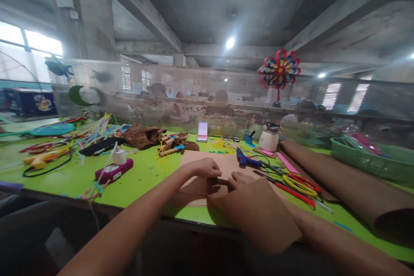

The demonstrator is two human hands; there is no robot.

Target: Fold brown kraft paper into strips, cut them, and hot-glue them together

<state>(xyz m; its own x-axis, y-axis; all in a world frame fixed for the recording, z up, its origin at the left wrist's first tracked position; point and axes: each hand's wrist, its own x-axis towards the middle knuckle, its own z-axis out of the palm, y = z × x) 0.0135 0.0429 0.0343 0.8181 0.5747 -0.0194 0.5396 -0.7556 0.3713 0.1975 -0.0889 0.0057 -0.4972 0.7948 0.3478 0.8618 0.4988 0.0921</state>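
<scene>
A brown paper sheet bends up over my right wrist, and its far end lies curled between my hands. My left hand has its fingers curled down, closed on that far end. Opposite it, my right hand grips the same paper, its palm partly hidden by the sheet. Under both hands a flat pinkish-brown board rests on the green table. Just beyond my right hand lies a blue glue gun. To its right are scissors with yellow handles and a red-handled tool.
A large roll of brown paper and a green basket occupy the right side. A white jug stands at the back. On the left are a purple power strip, a yellow glue gun and craft strips. A mesh screen rises behind.
</scene>
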